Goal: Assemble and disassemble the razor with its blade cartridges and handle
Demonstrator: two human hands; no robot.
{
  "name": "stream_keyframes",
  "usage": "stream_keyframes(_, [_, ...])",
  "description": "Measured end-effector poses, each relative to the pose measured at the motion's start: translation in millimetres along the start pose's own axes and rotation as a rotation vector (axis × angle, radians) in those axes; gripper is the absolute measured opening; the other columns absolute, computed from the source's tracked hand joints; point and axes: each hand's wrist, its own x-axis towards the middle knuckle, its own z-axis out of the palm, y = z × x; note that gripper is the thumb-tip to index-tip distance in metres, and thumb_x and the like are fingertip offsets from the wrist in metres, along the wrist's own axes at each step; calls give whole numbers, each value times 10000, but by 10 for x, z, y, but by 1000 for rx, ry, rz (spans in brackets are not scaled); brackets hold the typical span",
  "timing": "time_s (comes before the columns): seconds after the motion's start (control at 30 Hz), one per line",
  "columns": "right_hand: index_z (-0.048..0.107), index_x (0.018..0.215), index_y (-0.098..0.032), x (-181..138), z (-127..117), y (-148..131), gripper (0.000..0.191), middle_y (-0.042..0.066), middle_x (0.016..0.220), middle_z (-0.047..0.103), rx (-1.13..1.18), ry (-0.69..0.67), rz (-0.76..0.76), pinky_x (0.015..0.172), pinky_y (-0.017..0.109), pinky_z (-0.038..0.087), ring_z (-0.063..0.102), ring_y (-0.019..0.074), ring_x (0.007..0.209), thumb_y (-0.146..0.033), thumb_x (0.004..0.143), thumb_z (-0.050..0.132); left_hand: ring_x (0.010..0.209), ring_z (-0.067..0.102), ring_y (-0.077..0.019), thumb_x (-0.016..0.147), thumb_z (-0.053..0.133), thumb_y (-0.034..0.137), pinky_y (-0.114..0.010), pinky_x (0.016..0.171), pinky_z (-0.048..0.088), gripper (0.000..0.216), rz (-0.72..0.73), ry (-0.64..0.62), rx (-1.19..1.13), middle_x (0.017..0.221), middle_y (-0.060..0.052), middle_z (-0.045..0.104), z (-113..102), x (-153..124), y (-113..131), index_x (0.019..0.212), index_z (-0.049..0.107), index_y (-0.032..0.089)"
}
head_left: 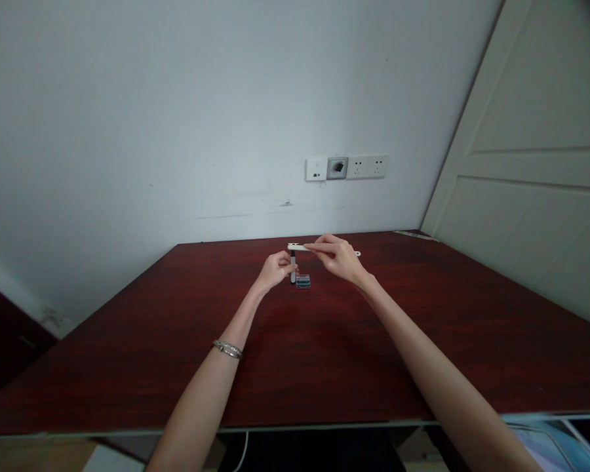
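My left hand [276, 268] is closed around a thin dark stick-like item [293, 267] held upright, its lower end near the table. My right hand [338, 255] pinches a flat white strip [301, 247] held level, its left end just above the top of the dark item. A small grey-blue block [303, 282] lies on the dark red wooden table [324, 347] right below both hands. A silver bracelet [227, 349] circles my left wrist.
A row of white wall sockets [347, 168] sits above the table's far edge. A pale door [535, 190] stands at the right. A small white piece [357, 254] lies on the table behind my right hand.
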Motion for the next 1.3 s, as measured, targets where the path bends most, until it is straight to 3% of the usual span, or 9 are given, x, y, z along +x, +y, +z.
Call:
stream_keyframes(0.27, [660,1085,-280,-4,37,32,299,39,916,628,-51,71,41,626,245,412,572,147,745,-203,868,470,578,640,-154,696,641,221,-224,514,452,178,-16,16,19,635,-34,651,4,7,-1,720,486,139])
stream_keyframes(0.43, [652,1098,-286,-5,46,33,300,39,915,628,-21,47,12,656,248,430,582,151,765,-213,869,473,572,638,-146,698,645,227,-220,511,453,177,-16,3,10,634,-30,653,2,14,-8,732,496,137])
stream_keyframes(0.63, [663,1087,-269,-13,71,95,294,52,897,632,-79,153,139,670,261,440,593,167,759,-237,866,472,596,650,-169,694,644,220,-239,516,467,178,-34,15,13,646,-38,656,-2,27,-13,716,487,142])
stream_keyframes(0.87, [654,1101,-199,-17,192,283,320,71,852,639,-55,185,210,695,280,455,593,170,721,-248,824,501,588,649,-171,689,661,215,-253,516,486,187,-51,19,-19,636,-39,647,8,12,19,723,495,135])
stream_keyframes(1.0, [684,1019,-204,-62,219,448,277,72,836,674,-99,131,353,677,288,452,611,185,735,-245,786,540,592,652,-175,688,662,190,-254,514,489,178,-60,19,-39,632,-44,648,1,6,37,712,496,133])
stream_keyframes(1.17, [710,881,-212,-177,281,615,183,80,803,696,-189,-55,561,650,283,443,635,215,749,-282,754,597,601,656,-177,688,669,178,-255,524,494,189,-72,17,-50,631,-47,653,-3,-2,41,703,487,132])
stream_keyframes(1.3, [709,852,-177,-267,380,688,161,108,842,698,-212,-167,643,695,257,436,640,223,814,-264,748,622,590,655,-172,694,661,161,-255,524,498,175,-89,15,-54,623,-41,650,-3,-5,24,713,491,127])
